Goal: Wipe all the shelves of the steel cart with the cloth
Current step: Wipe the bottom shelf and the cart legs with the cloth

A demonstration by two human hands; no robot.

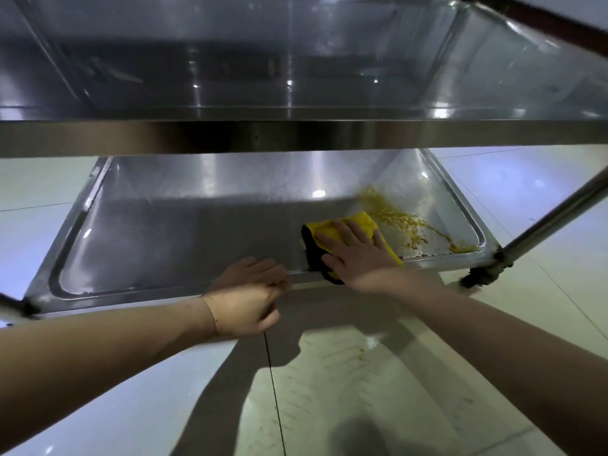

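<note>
Head view: you are pressing right hand [353, 255] flat, fingers straight and spread, on yellow cloth [360, 225] with dark underside, lying on bottom shelf [171, 232] of steel cart [296, 136], near front rim. Orange-yellow spill [404, 222] is spreading just beyond and right of right hand, running toward shelf's right corner. You are gripping shelf's front rim with left hand [250, 301], fingers curled over edge, just left of cloth. Upper shelf [230, 60] is sitting above both hands. Tiled floor [329, 390] is lying below forearms.

pale glossy floor tiles [378, 390], dark grout line [274, 390], faint scuff marks, shadows.
</note>
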